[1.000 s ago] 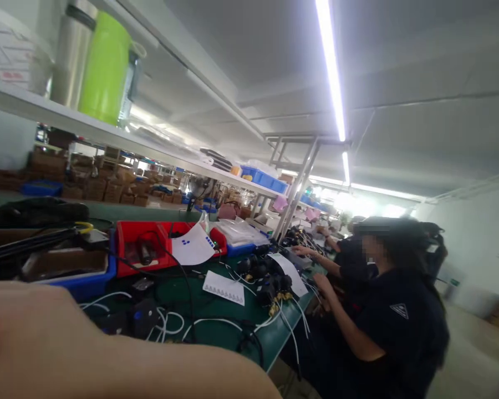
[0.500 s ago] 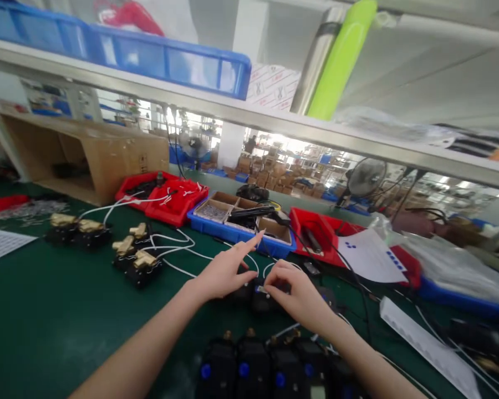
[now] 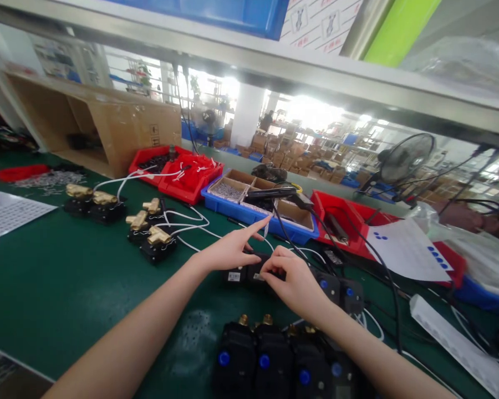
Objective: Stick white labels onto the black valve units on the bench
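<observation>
We have two black units at the hands, and the work looks to us part-way through: the left unit (image 3: 234, 270) carries a printed label (image 3: 234, 276), and the right unit (image 3: 253, 268) shows one partly covered by fingers. The left hand (image 3: 237, 249) stands wide, index finger stretched out, a pale strip at its tip; the right hand (image 3: 297, 282) is narrow, fingertips drawn together at the right unit's label. Whether it pinches anything, we cannot tell. In the near row of black units (image 3: 270, 360), blue buttons show; we cannot make out how many are finished, so what is left stays uncertain. Brass-fitted units (image 3: 156, 236) lie to the left with white cables, beyond a printed sheet (image 3: 12, 216). Green counter (image 3: 87, 282), crowded at its back: red bins (image 3: 183, 194), a blue divided tray (image 3: 249, 214), an open cardboard box (image 3: 139, 124). A metal-edged shelf (image 3: 233, 52) runs above; behind, a fan (image 3: 407, 155) and a bright hall of stacked cartons (image 3: 291, 144).
</observation>
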### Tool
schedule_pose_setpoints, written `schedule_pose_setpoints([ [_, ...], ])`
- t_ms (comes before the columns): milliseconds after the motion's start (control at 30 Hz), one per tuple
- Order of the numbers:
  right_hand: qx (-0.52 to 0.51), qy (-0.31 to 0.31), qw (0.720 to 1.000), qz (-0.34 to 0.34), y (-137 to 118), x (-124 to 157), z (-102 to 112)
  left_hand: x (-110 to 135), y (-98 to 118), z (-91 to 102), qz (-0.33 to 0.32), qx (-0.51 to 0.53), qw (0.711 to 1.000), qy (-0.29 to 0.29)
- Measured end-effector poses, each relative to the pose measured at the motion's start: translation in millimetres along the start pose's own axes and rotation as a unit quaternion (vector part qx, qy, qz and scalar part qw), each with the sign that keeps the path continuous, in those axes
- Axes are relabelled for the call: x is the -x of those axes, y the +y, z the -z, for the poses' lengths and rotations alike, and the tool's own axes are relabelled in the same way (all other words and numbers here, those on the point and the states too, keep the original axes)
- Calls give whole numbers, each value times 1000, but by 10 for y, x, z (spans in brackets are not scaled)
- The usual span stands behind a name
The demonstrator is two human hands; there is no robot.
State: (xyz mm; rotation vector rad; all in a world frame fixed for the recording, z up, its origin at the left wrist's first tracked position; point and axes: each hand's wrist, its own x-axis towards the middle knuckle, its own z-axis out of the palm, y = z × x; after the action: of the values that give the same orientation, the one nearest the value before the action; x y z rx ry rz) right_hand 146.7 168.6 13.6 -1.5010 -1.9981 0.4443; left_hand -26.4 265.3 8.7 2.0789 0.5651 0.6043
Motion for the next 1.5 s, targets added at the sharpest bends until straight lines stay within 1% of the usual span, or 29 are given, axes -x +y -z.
schedule_pose_setpoints([
  [200,29,-7,1000,0,49,-12,-20,-17,-62,-16,-8,23,1000,6],
  [400,46,-12,999,6,84,-10,-52,-17,-44,-15,5,31,999,7],
  [667,57,-12,998,22,107,-3,-64,-14,-62,-14,-3,38,999,10],
  [1000,84,-7,996,30,96,-1,-76,-20,-94,-21,19,43,999,17],
  [1200,132,-6,990,53,77,11,-91,-14,-97,-26,28,45,998,25],
  [1500,226,-15,971,80,-42,48,-142,-13,-112,-27,26,48,998,25],
])
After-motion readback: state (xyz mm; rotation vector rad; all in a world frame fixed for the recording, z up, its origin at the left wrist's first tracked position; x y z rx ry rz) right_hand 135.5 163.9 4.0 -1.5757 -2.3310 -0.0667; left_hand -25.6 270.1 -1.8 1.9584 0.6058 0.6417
